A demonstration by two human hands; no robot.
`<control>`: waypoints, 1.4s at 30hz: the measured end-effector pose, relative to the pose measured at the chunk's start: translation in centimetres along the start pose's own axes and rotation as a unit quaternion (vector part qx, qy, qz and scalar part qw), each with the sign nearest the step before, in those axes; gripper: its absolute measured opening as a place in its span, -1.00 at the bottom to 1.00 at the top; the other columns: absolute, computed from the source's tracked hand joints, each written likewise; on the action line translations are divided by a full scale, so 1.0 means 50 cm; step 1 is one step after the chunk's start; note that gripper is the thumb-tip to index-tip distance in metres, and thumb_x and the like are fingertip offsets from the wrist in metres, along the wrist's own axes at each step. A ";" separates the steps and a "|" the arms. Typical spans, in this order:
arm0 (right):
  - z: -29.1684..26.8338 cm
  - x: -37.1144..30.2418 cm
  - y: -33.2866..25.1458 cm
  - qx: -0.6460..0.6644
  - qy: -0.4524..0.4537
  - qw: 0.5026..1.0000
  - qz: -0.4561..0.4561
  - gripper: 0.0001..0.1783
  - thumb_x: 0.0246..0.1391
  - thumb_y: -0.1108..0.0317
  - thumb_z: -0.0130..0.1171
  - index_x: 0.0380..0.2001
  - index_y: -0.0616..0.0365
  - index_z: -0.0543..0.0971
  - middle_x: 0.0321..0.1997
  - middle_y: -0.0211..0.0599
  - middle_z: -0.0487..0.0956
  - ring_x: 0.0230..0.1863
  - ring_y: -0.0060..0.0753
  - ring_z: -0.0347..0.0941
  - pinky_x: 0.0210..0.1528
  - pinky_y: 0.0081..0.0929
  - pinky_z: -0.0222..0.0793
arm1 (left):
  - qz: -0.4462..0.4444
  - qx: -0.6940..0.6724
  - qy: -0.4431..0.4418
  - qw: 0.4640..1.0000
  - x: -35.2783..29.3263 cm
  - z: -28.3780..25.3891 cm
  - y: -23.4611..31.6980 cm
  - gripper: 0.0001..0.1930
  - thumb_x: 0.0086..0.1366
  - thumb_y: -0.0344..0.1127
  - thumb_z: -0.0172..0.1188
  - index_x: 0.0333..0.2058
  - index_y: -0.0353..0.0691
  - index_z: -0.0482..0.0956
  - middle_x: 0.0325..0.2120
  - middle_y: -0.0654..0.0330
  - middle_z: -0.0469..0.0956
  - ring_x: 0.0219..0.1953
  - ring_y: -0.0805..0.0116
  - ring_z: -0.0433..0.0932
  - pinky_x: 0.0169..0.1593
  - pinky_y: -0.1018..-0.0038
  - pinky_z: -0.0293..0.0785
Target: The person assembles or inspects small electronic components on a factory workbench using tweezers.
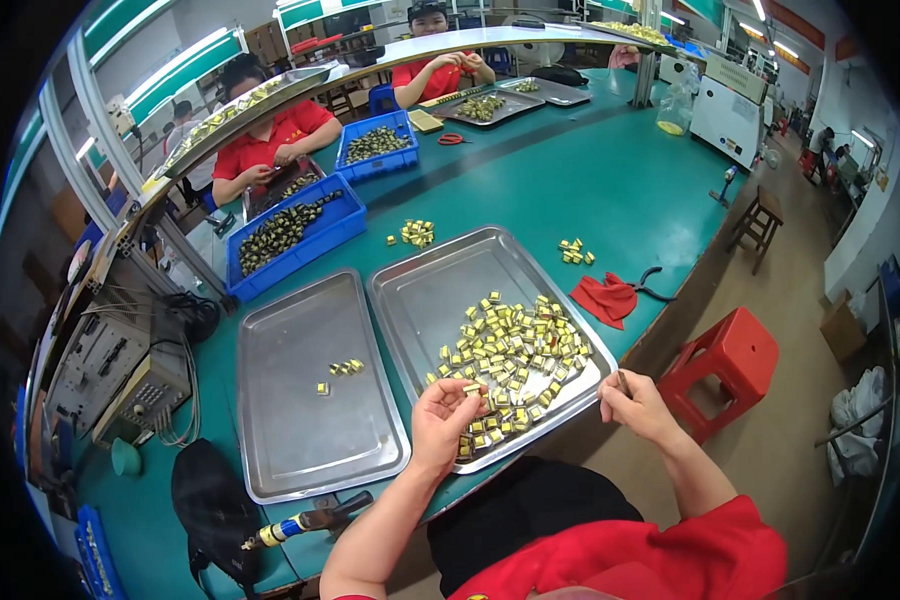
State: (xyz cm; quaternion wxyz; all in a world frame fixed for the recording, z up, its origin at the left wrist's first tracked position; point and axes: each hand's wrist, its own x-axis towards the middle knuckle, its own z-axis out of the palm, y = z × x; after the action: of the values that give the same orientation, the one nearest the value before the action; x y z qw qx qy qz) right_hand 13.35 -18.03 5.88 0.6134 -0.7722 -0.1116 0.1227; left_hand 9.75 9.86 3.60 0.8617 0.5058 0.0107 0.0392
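My left hand (442, 425) is closed in a pinch on a small yellow-taped transformer (474, 390), above the near left part of the right-hand metal tray (420, 290). Many similar transformers (540, 340) lie heaped in that tray. Just off the tray's near right corner, my right hand (638, 405) is closed round a slim, dark, stick-like tool (622, 381), most of it hidden by the fingers. The left-hand metal tray (305, 430) holds several yellow transformers (342, 369) in a short row.
Small transformer groups (417, 234) (574, 252) lie beyond the trays. A red cloth (604, 300) and pliers (654, 287) sit at the right edge. Blue bins (345, 212) stand before two co-workers. A black bag (210, 510), a taped-handle tool (305, 522) and a red stool (725, 365) are nearby.
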 end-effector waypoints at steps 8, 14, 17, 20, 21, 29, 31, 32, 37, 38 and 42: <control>0.022 -0.013 0.010 0.080 -0.005 0.995 0.055 -0.80 0.13 0.40 -0.08 -0.53 0.21 0.43 -0.68 -0.36 0.47 -0.75 -0.75 0.15 -0.70 -0.73 0.02 | 0.005 0.010 -0.014 1.000 0.000 -0.002 -0.001 -0.83 0.18 -0.55 0.10 -0.23 -0.33 0.39 -0.27 0.07 0.53 -0.25 0.44 0.53 -0.14 0.53 0.49; 0.033 -0.021 0.022 0.048 0.005 0.998 0.034 -0.72 0.15 0.32 -0.01 -0.58 0.23 0.47 -0.68 -0.44 0.47 -0.71 -0.76 0.22 -0.67 -0.75 0.06 | 0.011 0.013 -0.021 1.000 -0.003 0.006 -0.002 -0.84 0.18 -0.55 0.10 -0.24 -0.31 0.41 -0.29 0.09 0.53 -0.30 0.46 0.52 -0.17 0.54 0.48; 0.042 -0.012 0.039 0.038 0.028 0.999 -0.009 -0.77 0.13 0.33 0.05 -0.48 0.28 0.53 -0.65 -0.47 0.47 -0.65 -0.76 0.28 -0.61 -0.76 0.12 | 0.014 0.019 -0.019 1.000 -0.002 0.006 -0.002 -0.83 0.17 -0.57 0.09 -0.24 -0.32 0.40 -0.27 0.08 0.53 -0.29 0.45 0.52 -0.15 0.54 0.48; 0.057 -0.003 0.037 0.057 0.029 0.998 -0.014 -0.83 0.09 0.38 0.11 -0.41 0.29 0.56 -0.63 -0.47 0.50 -0.61 -0.79 0.31 -0.56 -0.78 0.16 | 0.018 0.017 -0.007 1.000 0.002 0.001 -0.002 -0.81 0.17 -0.58 0.10 -0.22 -0.33 0.40 -0.24 0.07 0.52 -0.26 0.45 0.52 -0.14 0.54 0.48; 0.063 -0.001 0.032 0.058 0.030 0.998 -0.014 -0.83 0.09 0.38 0.11 -0.41 0.29 0.56 -0.63 -0.47 0.50 -0.61 -0.79 0.31 -0.56 -0.78 0.16 | 0.020 0.012 -0.003 1.000 0.004 0.000 -0.001 -0.80 0.17 -0.58 0.11 -0.21 -0.34 0.39 -0.22 0.07 0.52 -0.24 0.45 0.51 -0.13 0.54 0.47; 0.115 0.014 -0.004 0.126 -0.030 0.991 -0.023 -0.87 0.00 0.44 0.20 -0.42 0.31 0.57 -0.58 -0.45 0.53 -0.55 -0.78 0.38 -0.51 -0.80 0.23 | 0.037 0.021 -0.007 0.999 0.001 0.007 -0.002 -0.76 0.13 -0.61 0.14 -0.20 -0.36 0.40 -0.16 0.04 0.50 -0.19 0.44 0.50 -0.10 0.55 0.46; 0.133 0.017 -0.010 0.122 -0.041 0.992 -0.013 -0.87 0.00 0.44 0.19 -0.41 0.31 0.56 -0.58 -0.46 0.52 -0.54 -0.76 0.38 -0.48 -0.78 0.26 | 0.030 0.020 -0.011 0.999 -0.006 0.009 -0.006 -0.76 0.13 -0.61 0.15 -0.20 -0.36 0.40 -0.16 0.04 0.50 -0.19 0.43 0.50 -0.09 0.55 0.46; 0.146 0.020 -0.016 0.127 -0.046 0.991 -0.026 -0.86 0.01 0.43 0.19 -0.41 0.31 0.56 -0.57 -0.46 0.52 -0.53 -0.76 0.38 -0.47 -0.77 0.26 | 0.031 0.020 -0.013 0.999 -0.008 0.010 -0.004 -0.75 0.13 -0.61 0.14 -0.19 -0.36 0.40 -0.17 0.05 0.50 -0.19 0.44 0.51 -0.09 0.55 0.46; 0.191 0.031 -0.048 0.162 -0.046 0.983 -0.074 -0.86 0.05 0.46 0.12 -0.32 0.29 0.54 -0.57 -0.53 0.48 -0.55 -0.81 0.32 -0.49 -0.78 0.20 | 0.017 0.012 -0.004 1.000 -0.015 0.017 -0.002 -0.73 0.14 -0.62 0.11 -0.15 -0.35 0.40 -0.18 0.03 0.51 -0.26 0.45 0.52 -0.17 0.57 0.47; 0.193 0.039 -0.055 0.127 -0.055 0.989 -0.059 -0.84 0.05 0.46 0.11 -0.29 0.28 0.54 -0.57 -0.59 0.44 -0.59 -0.86 0.22 -0.55 -0.79 0.10 | 0.019 0.010 -0.004 1.000 -0.014 0.013 -0.001 -0.74 0.15 -0.61 0.10 -0.14 -0.35 0.41 -0.19 0.05 0.52 -0.26 0.45 0.52 -0.17 0.57 0.47; 0.213 0.069 -0.073 0.108 -0.045 0.992 -0.039 -0.78 0.01 0.47 0.15 -0.22 0.24 0.53 -0.49 -0.58 0.43 -0.58 -0.87 0.17 -0.54 -0.82 0.08 | 0.006 0.112 0.015 0.994 -0.005 0.006 0.011 -0.76 0.18 -0.50 0.13 -0.15 -0.34 0.49 -0.20 0.16 0.51 -0.18 0.44 0.50 -0.11 0.52 0.47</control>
State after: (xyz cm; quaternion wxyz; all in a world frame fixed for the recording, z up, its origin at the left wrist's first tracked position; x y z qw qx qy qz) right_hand 13.08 -6.31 6.92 0.6921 -0.6898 -0.1556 0.1444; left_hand 9.50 9.85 4.20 0.7989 0.5988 0.0251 0.0509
